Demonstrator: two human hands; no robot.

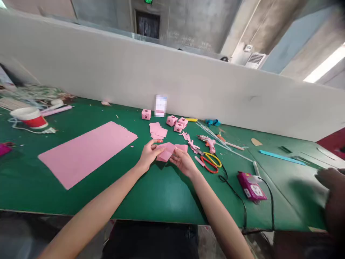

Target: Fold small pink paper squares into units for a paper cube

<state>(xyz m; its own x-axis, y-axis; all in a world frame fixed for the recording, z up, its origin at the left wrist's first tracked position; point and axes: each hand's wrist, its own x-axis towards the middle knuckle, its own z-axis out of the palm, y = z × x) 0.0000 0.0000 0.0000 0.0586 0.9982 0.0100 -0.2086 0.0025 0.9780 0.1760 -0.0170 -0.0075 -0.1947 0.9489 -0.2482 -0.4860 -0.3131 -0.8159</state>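
Between both hands, just above the green table, is a creased piece of pink paper (166, 151). My left hand (148, 154) pinches its left edge, thumb on top. My right hand (183, 160) grips its right side with curled fingers. Another pink piece (182, 147) shows right behind my right fingers; whether it touches them I cannot tell. Beyond my hands lies a loose pile of pink paper squares (159, 130). Folded pink paper cubes with dark openings stand farther back, one cube (146, 114) apart on the left and a cluster (178, 123) on the right.
A large pink sheet (88, 154) covers the table's left part. To the right lie scissors (211, 162), pink strips (191, 141), a pink glue gun (208, 142) and a magenta pack (252, 187) near a black cord. A phone (161, 106) leans on the partition. Another person's hand (331, 180) is far right.
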